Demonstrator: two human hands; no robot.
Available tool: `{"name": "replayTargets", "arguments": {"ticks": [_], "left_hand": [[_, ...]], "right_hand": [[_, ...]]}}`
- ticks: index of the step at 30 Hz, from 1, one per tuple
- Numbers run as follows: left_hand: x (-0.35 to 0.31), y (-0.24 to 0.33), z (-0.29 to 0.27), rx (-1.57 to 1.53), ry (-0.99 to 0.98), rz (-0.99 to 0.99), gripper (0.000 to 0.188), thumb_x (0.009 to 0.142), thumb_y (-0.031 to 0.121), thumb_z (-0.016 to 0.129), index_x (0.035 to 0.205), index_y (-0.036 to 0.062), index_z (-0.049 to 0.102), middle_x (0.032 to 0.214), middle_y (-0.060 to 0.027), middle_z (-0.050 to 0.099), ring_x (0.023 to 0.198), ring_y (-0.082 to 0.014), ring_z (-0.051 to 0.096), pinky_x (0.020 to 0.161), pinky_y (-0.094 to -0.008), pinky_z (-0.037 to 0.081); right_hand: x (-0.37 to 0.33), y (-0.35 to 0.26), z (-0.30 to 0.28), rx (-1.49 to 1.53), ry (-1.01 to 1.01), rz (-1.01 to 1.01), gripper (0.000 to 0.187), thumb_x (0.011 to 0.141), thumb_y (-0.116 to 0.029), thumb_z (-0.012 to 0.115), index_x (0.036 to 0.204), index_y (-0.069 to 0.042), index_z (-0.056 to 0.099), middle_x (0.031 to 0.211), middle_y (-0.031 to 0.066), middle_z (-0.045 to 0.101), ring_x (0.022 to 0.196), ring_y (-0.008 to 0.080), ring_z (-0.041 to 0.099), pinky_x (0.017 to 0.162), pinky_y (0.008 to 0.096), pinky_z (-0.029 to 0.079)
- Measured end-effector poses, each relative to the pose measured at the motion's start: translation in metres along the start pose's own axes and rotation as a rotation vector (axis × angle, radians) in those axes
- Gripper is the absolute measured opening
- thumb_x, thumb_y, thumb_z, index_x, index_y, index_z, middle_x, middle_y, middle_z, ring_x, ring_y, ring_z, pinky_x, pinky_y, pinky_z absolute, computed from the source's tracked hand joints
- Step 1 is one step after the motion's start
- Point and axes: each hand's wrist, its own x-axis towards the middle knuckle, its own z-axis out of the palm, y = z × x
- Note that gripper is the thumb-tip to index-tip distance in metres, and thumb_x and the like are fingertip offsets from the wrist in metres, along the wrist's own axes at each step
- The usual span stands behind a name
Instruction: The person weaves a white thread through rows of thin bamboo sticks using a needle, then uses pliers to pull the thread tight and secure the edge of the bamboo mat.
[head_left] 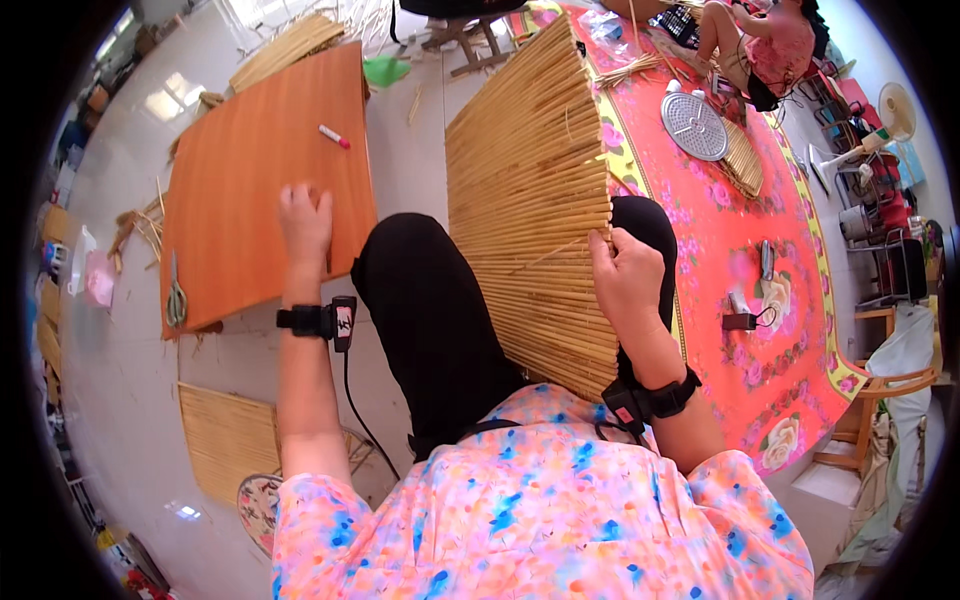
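Note:
A mat of thin tan reeds or slats (pixel 530 190) leans across my right thigh and reaches away from me. My right hand (pixel 628 270) is closed on its right edge, thumb on top. My left hand (pixel 305 225) is over the near right part of an orange-brown wooden board (pixel 230 160), its fingers curled in. A thin dark sliver shows beside that hand; whether the fingers hold it is hidden. Farther off on the board lies a white and pink marker pen (pixel 334 136). Scissors with grey-green handles (pixel 176 298) rest at the board's near left corner.
To the right, a pink flowered cloth (pixel 720 400) carries a grey perforated disc (pixel 694 126) and a small dark box (pixel 739 321). Another person (pixel 780 50) sits at the far right. A white fan (pixel 895 112) stands beyond. A second mat (pixel 228 440) lies at the left.

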Motion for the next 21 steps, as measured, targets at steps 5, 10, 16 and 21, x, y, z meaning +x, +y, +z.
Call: {"name": "replayTargets", "arguments": {"ticks": [5, 10, 16, 21], "left_hand": [[-0.029, 0.209, -0.113, -0.680, -0.187, 0.330, 0.018, 0.083, 0.010, 0.065, 0.097, -0.0012, 0.063, 0.107, -0.0154, 0.065, 0.103, -0.0278, 0.061, 0.089, -0.0346, 0.047], [-0.096, 0.264, -0.065, -0.655, -0.340, 0.462, 0.019, 0.080, 0.016, 0.070, 0.091, 0.0004, 0.067, 0.090, -0.0150, 0.064, 0.088, -0.0341, 0.062, 0.078, -0.0412, 0.049], [-0.109, 0.284, -0.048, -0.475, -0.124, 0.515, 0.013, 0.078, 0.014, 0.069, 0.086, 0.0036, 0.067, 0.080, -0.0114, 0.063, 0.078, -0.0315, 0.061, 0.069, -0.0395, 0.047], [-0.094, 0.289, -0.062, -0.432, -0.236, 0.516, 0.009, 0.080, 0.011, 0.063, 0.081, 0.0021, 0.064, 0.082, -0.0097, 0.065, 0.080, -0.0267, 0.063, 0.072, -0.0366, 0.047]], "right_hand": [[-0.001, -0.001, -0.002, 0.023, -0.036, 0.049, 0.026, 0.091, -0.026, 0.061, 0.079, -0.003, 0.066, 0.058, 0.0137, 0.057, 0.055, 0.0325, 0.059, 0.053, 0.0397, 0.043], [-0.004, -0.010, -0.001, 0.067, -0.062, 0.026, 0.025, 0.090, -0.025, 0.062, 0.079, -0.003, 0.065, 0.059, 0.0142, 0.058, 0.055, 0.0321, 0.059, 0.054, 0.0396, 0.044], [-0.007, -0.013, -0.001, 0.075, -0.049, -0.025, 0.024, 0.089, -0.025, 0.063, 0.078, -0.003, 0.065, 0.062, 0.0151, 0.060, 0.058, 0.0325, 0.061, 0.054, 0.0397, 0.045], [-0.008, -0.015, -0.002, 0.073, -0.024, -0.078, 0.024, 0.088, -0.024, 0.064, 0.078, -0.002, 0.066, 0.063, 0.0158, 0.061, 0.060, 0.0339, 0.061, 0.055, 0.0403, 0.046]]}}
